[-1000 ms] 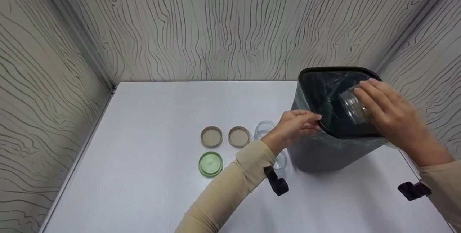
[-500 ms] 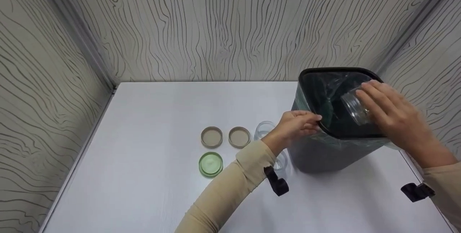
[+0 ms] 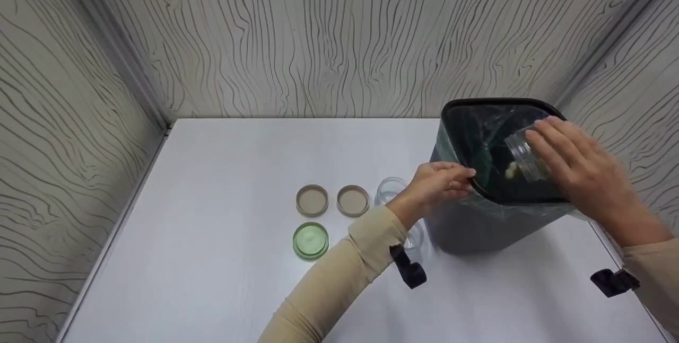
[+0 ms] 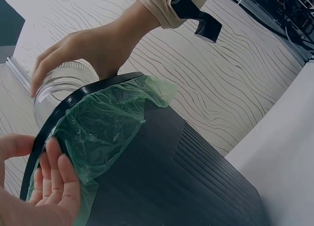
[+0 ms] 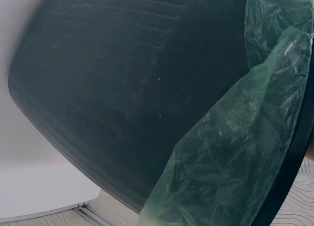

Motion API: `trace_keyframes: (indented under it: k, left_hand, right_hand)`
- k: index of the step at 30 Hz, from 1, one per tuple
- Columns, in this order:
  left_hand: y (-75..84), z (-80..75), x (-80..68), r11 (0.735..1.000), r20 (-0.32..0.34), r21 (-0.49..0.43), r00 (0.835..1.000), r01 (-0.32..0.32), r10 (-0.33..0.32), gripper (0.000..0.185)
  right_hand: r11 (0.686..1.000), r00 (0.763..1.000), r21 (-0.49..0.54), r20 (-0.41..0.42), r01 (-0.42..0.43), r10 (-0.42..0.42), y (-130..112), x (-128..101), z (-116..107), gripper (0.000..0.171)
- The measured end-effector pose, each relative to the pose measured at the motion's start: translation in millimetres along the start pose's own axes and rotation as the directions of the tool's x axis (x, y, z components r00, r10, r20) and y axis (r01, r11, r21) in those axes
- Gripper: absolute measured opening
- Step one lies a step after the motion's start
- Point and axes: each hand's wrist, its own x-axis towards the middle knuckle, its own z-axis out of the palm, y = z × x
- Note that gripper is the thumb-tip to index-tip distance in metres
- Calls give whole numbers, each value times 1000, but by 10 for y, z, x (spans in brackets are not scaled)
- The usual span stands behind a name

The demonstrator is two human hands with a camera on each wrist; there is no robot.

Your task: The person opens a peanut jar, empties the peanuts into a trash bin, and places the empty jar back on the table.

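The right hand (image 3: pixel 575 173) holds a clear glass jar (image 3: pixel 522 155), fingers curled round its body, and tips it mouth-down over the opening of the dark waste bin (image 3: pixel 477 226). A small pale lump (image 3: pixel 511 169) shows at the jar's mouth, inside the bin's opening. The left hand (image 3: pixel 443 181) grips the near rim of the bin, thumb and fingers closed on the black ring and on the green plastic liner (image 4: pixel 105 125).

The bin is tilted toward the person, so if the left hand loosens, I think it can rock back or slide on the smooth white tabletop (image 3: pixel 212 279). The jar is smooth, hard glass; a weak hold can let it slip into the bin, and a knock on the rim can chip it. The liner is thin, crinkled film, and the left fingers can pull it off the ring.

The bin wall is matte plastic with fine ribs and rounded corners. On the tabletop lie two round tan lids (image 3: pixel 332 201) and one green glass-like lid (image 3: pixel 310 240), all flat discs. Two more clear jars (image 3: pixel 391 189) stand just beside the left wrist and could be struck by the sleeve (image 3: pixel 339 279).
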Motion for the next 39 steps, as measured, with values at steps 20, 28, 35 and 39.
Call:
trace_keyframes:
  k: [20,28,35,39]
  left_hand:
    - [1,-8,-7,1000,15,-14,1000,-2,3,17]
    - [9,-27,-9,1000,19,-13,1000,-9,9,17]
    - [12,-25,-25,998,8,52,999,-37,37,16]
    - [6,-20,-36,995,-3,86,999,-48,49,11]
  right_hand:
    - [999,1000,31,-4,-8,8,-9,-11,5,38]
    - [1000,1000,31,-14,-5,5,-21,-12,25,42]
    - [999,1000,48,-7,-17,18,-37,-27,28,44]
    - [998,999,56,-20,-26,27,-36,-32,16,45]
